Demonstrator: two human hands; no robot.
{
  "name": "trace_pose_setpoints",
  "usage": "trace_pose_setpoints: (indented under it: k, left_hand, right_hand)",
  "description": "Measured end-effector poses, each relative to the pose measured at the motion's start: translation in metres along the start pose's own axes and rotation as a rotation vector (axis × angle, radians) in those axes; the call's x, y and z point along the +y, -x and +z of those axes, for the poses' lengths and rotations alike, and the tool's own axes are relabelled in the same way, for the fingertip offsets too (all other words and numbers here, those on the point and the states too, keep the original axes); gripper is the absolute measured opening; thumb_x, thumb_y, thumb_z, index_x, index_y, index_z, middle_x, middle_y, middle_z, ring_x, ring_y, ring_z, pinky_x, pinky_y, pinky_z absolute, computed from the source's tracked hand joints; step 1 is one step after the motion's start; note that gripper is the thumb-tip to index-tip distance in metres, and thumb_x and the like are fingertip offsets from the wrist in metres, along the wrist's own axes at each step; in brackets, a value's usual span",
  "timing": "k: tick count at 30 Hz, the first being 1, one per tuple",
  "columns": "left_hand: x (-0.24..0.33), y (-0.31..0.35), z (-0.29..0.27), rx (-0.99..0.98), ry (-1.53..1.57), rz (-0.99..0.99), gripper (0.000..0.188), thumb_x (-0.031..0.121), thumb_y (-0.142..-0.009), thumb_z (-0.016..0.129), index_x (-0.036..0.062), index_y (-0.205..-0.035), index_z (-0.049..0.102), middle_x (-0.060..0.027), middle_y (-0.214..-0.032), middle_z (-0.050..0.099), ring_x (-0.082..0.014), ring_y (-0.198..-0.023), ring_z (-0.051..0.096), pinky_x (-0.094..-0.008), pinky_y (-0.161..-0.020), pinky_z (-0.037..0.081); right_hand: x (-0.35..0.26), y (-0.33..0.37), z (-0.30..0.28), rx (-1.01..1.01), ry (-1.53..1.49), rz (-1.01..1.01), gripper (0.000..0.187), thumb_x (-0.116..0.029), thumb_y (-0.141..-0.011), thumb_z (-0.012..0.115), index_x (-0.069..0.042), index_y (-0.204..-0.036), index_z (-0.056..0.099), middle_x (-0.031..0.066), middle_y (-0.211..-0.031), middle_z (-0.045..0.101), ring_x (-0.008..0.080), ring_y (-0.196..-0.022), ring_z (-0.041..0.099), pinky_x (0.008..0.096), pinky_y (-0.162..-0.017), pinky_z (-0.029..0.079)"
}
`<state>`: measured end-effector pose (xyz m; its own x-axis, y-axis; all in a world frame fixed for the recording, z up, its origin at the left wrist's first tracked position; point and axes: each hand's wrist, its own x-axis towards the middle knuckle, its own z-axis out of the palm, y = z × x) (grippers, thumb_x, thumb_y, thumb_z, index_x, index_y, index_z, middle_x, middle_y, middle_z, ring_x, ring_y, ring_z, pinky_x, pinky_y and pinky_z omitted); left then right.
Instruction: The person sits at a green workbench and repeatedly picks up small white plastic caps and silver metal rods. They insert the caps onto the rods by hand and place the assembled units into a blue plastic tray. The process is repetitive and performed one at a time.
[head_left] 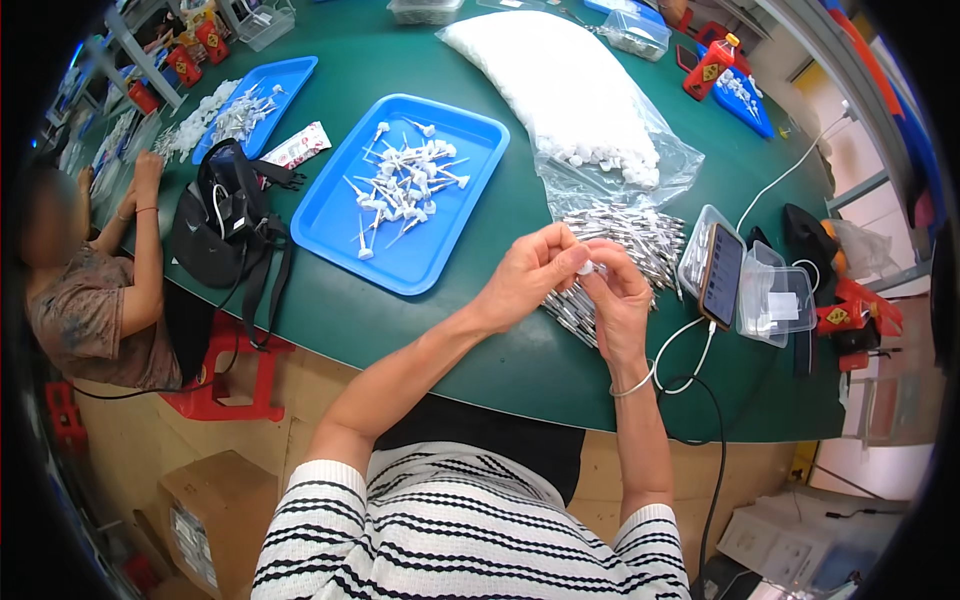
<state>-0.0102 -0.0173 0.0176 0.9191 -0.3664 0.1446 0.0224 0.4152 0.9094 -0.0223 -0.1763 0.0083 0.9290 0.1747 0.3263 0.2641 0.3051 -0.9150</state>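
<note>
Just above the table's near side, my left hand [535,275] and my right hand [617,300] meet fingertip to fingertip. Between them they pinch a small white plastic piece [586,268]; my fingers cover most of it. Under and behind my hands lies a heap of slim silver metal rods [640,240]. Beyond that heap, a clear plastic bag [680,165] lies open toward me, full of small white plastic pieces [560,85]. To the left is a blue tray [425,275], where thin metal rods with white heads [405,185] lie in a loose pile.
A phone [721,275] on a white cable leans by clear plastic boxes [775,305] at the right. Left of the tray sit a black bag [215,225] and another blue tray [290,75]. A person [95,270] works at the far left. A red bottle [710,68] stands at the back right.
</note>
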Motion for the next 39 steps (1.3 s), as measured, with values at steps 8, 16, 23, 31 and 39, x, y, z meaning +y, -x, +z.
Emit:
trace_pose_setpoints:
  k: [8, 16, 23, 31, 39]
  left_hand:
    - [0.075, -0.011, -0.087, 0.61, -1.442, 0.249, 0.017, 0.015, -0.087, 0.064, 0.0011, -0.078, 0.06, -0.0096, -0.074, 0.061, -0.0175, -0.068, 0.058, -0.0314, -0.061, 0.043]
    - [0.037, -0.006, -0.045, 0.135, -1.384, 0.347, 0.007, 0.011, -0.081, 0.066, 0.0045, -0.082, 0.066, -0.0111, -0.078, 0.061, -0.0282, -0.078, 0.059, -0.0382, -0.068, 0.045]
    - [-0.014, -0.031, -0.028, 0.055, -1.559, 0.282, 0.009, 0.013, -0.078, 0.068, 0.0052, -0.079, 0.064, -0.0076, -0.08, 0.059, -0.0265, -0.082, 0.056, -0.0384, -0.071, 0.046]
    - [-0.012, -0.031, -0.03, 0.06, -1.545, 0.312, 0.007, 0.011, -0.078, 0.068, 0.005, -0.079, 0.065, -0.0064, -0.078, 0.059, -0.0239, -0.078, 0.056, -0.0361, -0.069, 0.046]
    - [0.013, -0.021, -0.018, 0.034, -0.709, -0.197, 0.016, 0.015, -0.083, 0.069, 0.0, -0.088, 0.067, 0.0001, -0.075, 0.064, -0.0038, -0.068, 0.053, -0.0197, -0.063, 0.041]
  right_hand:
    - [-0.012, -0.009, -0.023, 0.326, 0.128, -0.057, 0.026, -0.004, -0.089, 0.062, 0.001, -0.113, 0.059, 0.007, -0.108, 0.061, 0.0134, -0.102, 0.056, 0.0261, -0.089, 0.043]
    - [-0.029, -0.009, -0.037, 0.245, 0.379, -0.073, 0.018, -0.007, -0.088, 0.062, -0.002, -0.105, 0.064, 0.004, -0.097, 0.066, 0.0105, -0.089, 0.06, 0.0251, -0.079, 0.046]
    - [-0.032, -0.012, -0.056, 0.195, 0.447, -0.047, 0.018, -0.01, -0.087, 0.062, -0.005, -0.104, 0.066, 0.0016, -0.093, 0.066, 0.0099, -0.085, 0.06, 0.0247, -0.074, 0.044]
    - [-0.024, -0.004, -0.051, 0.173, 0.445, 0.021, 0.017, -0.009, -0.087, 0.063, -0.005, -0.103, 0.066, 0.0018, -0.094, 0.066, 0.0101, -0.083, 0.059, 0.0249, -0.073, 0.044]
    - [-0.016, -0.006, -0.039, 0.049, 0.232, 0.169, 0.021, -0.009, -0.086, 0.064, 0.001, -0.104, 0.065, 0.0038, -0.092, 0.064, 0.0094, -0.081, 0.056, 0.0216, -0.071, 0.044]
